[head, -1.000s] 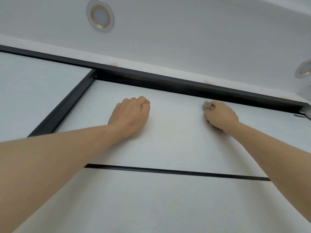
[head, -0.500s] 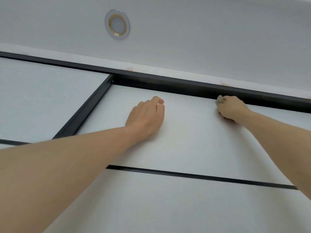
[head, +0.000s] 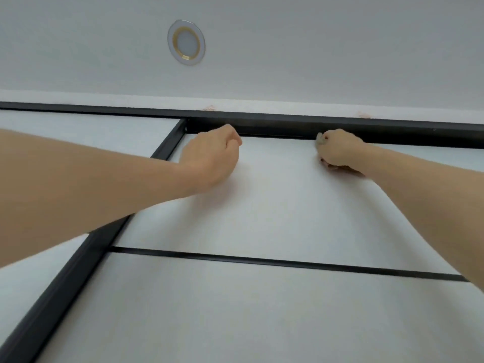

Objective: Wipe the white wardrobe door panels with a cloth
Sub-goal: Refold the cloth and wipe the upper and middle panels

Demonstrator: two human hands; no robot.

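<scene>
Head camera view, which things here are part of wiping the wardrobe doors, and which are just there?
Part of the job:
- cloth, bunched in the right hand
- upper white door panel
- left hand, fingers curled, resting on that panel

Just there:
- round ceiling light
- black top rail
</scene>
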